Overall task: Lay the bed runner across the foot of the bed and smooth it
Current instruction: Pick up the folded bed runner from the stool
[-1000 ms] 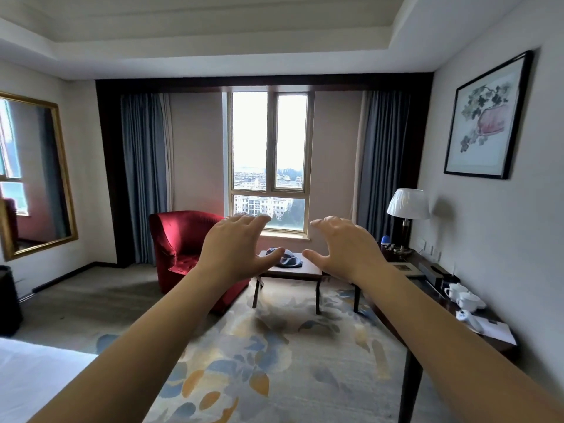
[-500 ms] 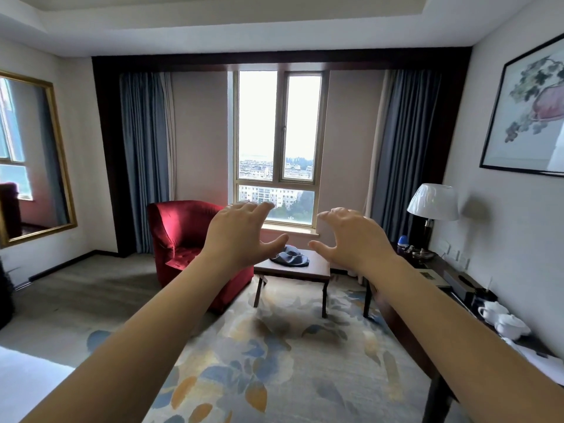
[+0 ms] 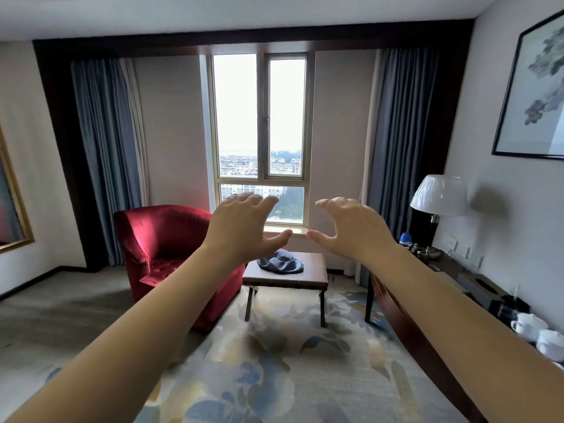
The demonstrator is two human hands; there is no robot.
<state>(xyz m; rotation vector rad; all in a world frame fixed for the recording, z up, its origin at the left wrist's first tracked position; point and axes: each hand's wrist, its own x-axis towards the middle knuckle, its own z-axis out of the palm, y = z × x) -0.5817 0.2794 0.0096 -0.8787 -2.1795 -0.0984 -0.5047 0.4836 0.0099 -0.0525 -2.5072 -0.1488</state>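
Straight ahead, before the window (image 3: 259, 117), the left hand (image 3: 241, 230) and right hand (image 3: 354, 232) hung side by side, just apart, fingers (image 3: 253, 199) loosely spread, gripping nothing.

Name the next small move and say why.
Probably step toward the small table and reach for the bundled blue-grey cloth on it, possibly the runner. The left hand and right hand are held out empty, fingers relaxed, and no bed shows in view.

Head-worn view, roughly level, toward window (image 3: 259, 117)
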